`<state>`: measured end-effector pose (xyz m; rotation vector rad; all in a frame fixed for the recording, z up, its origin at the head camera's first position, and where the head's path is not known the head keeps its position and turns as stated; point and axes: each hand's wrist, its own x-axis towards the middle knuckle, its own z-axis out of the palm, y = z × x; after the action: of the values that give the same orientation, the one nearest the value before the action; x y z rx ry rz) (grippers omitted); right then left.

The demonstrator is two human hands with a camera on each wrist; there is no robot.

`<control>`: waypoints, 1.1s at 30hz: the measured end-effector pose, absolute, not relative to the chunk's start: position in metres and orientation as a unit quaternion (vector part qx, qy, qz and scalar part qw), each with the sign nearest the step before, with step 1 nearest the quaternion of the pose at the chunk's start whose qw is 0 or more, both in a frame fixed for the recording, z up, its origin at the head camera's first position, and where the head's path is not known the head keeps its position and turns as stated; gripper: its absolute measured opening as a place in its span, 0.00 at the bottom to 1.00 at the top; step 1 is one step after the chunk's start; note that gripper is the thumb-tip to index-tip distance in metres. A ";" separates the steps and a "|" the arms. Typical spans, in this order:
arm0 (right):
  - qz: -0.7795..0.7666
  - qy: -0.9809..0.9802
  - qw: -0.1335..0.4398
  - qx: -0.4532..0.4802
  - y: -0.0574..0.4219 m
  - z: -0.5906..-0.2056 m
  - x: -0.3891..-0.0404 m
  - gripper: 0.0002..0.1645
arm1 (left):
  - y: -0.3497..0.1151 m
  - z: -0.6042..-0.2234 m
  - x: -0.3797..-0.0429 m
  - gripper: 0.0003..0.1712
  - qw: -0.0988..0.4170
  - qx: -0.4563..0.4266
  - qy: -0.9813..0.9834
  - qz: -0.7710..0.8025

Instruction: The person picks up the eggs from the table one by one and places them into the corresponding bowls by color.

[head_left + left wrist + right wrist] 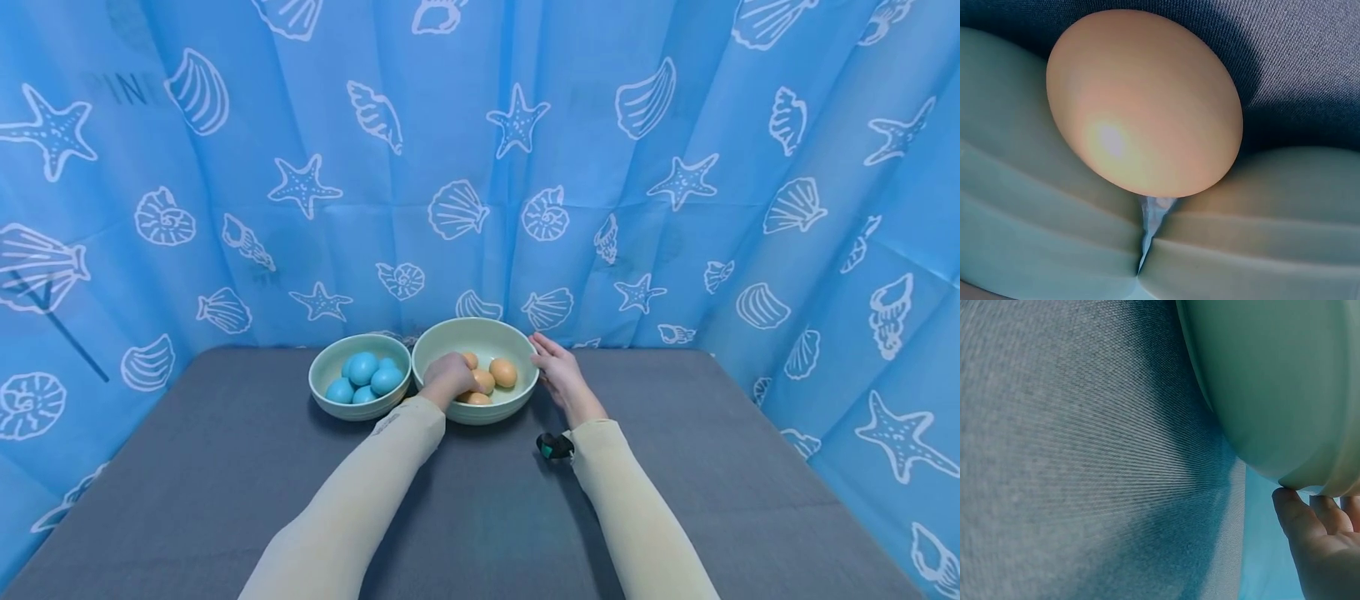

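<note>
My left hand (448, 377) reaches over the left rim of the larger pale green bowl (480, 332), against the brown eggs (503, 372) inside. Its fingertips are hidden, so whether they pinch an egg does not show. In the left wrist view, another brown egg (1144, 103) shows close up against grey cloth, before the gap between two bowls; the left forearm covers that spot in the head view. My right hand (562, 375) touches the larger bowl's right side, fingers extended. The right wrist view has its fingertips (1291, 503) at the rim of that bowl (1272, 394).
A smaller pale green bowl (321, 367) with several blue eggs (363, 367) stands just left of the larger one. Grey cloth covers the table (480, 517). Behind its back edge hangs a blue curtain (480, 150) with shells and starfish. A black device (555, 446) sits at the right wrist.
</note>
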<state>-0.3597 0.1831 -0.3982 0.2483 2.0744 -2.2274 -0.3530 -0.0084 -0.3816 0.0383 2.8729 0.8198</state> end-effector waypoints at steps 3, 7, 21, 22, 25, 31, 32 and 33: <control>-0.728 0.679 0.044 0.083 0.183 -0.398 -0.359 0.33 | -0.008 -0.382 -0.353 0.24 0.076 0.012 0.959 0.271; -0.729 0.679 0.042 0.084 0.184 -0.398 -0.360 0.32 | -0.008 -0.382 -0.353 0.23 0.075 0.016 0.961 0.266; -0.727 0.681 0.042 0.082 0.184 -0.400 -0.359 0.32 | -0.023 -0.377 -0.326 0.24 0.019 0.090 0.873 0.480; -0.725 0.682 0.042 0.082 0.184 -0.400 -0.359 0.32 | -0.026 -0.377 -0.321 0.23 0.017 0.099 0.863 0.496; -0.723 0.684 0.043 0.086 0.185 -0.401 -0.360 0.32 | -0.039 -0.377 -0.307 0.20 0.005 0.121 0.845 0.521; -0.717 0.691 0.042 0.080 0.185 -0.403 -0.361 0.32 | -0.066 -0.378 -0.285 0.19 -0.019 0.117 0.841 0.528; -0.716 0.693 0.041 0.080 0.185 -0.403 -0.360 0.32 | -0.070 -0.378 -0.282 0.19 -0.020 0.116 0.842 0.527; -0.713 0.695 0.039 0.080 0.185 -0.403 -0.360 0.32 | -0.074 -0.378 -0.279 0.19 -0.020 0.115 0.843 0.525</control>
<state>-0.3598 0.1851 -0.4028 0.2449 2.1324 -2.1870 -0.2793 -0.0741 -0.3778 0.3674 2.6835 1.6691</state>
